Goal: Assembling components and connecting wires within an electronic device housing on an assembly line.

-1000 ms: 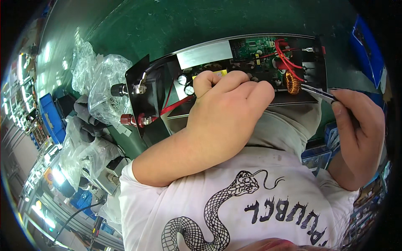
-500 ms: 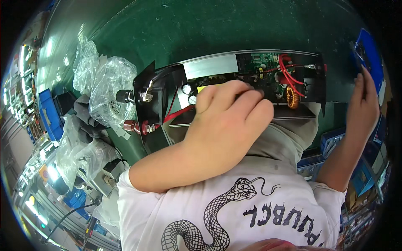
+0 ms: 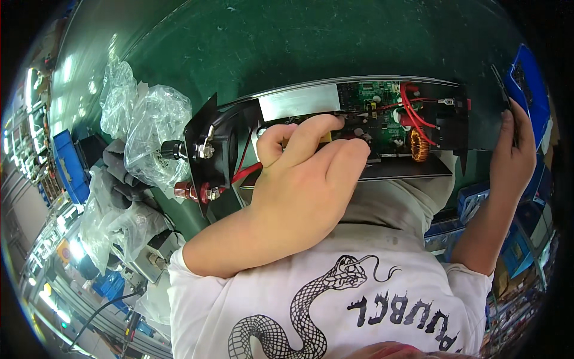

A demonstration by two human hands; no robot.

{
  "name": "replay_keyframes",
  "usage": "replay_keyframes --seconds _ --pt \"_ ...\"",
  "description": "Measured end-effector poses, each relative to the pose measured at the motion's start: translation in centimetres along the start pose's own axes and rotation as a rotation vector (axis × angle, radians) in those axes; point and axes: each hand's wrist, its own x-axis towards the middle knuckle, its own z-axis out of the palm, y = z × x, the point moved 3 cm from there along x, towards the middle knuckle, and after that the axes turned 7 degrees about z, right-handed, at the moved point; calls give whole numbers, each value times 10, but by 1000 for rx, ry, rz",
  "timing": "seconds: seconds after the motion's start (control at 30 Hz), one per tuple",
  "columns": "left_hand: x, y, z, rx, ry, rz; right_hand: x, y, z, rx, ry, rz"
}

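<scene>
A long black metal housing [image 3: 412,173] lies across my lap and the bench edge. Its top side is uncovered, showing a green circuit board [image 3: 385,128], a copper-wound toroid coil [image 3: 419,146], red wires [image 3: 409,107] and a silver plate [image 3: 299,102]. Its left end panel carries a black binding post [image 3: 173,150] and a red binding post [image 3: 186,190]. My left hand [image 3: 308,164] reaches over the board with bent fingers; the fingertips and whatever they grip are hidden. On the right, my right hand [image 3: 515,143] pinches dark tweezers [image 3: 501,84], tips pointing away from me.
A blue parts tray [image 3: 529,84] holding small dark pieces stands beyond my right hand. Clear plastic bags [image 3: 158,131] lie left of the housing, near a blue bin [image 3: 72,164] and a dark grey cloth [image 3: 122,170]. The green bench top [image 3: 335,42] stretches behind.
My right hand has drawn back from the blue tray, and the tweezers now show in it. My left hand has shifted slightly left over the board, its fingers more curled.
</scene>
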Motion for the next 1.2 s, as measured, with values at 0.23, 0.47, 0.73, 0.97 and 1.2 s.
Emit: replay_keyframes --seconds 0.23,0.47,0.73,0.97,1.2 --pt "5 -1 2 -55 -19 16 0 6 2 22 1 -10" --pt "9 -1 1 -66 -42 51 8 21 -19 88 78 -18" --pt "5 5 4 3 -7 51 0 20 19 137 22 31" --pt "33 26 15 7 -67 142 4 12 36 116 82 -73" --pt "39 29 26 -105 -32 170 1 13 37 163 82 -56"
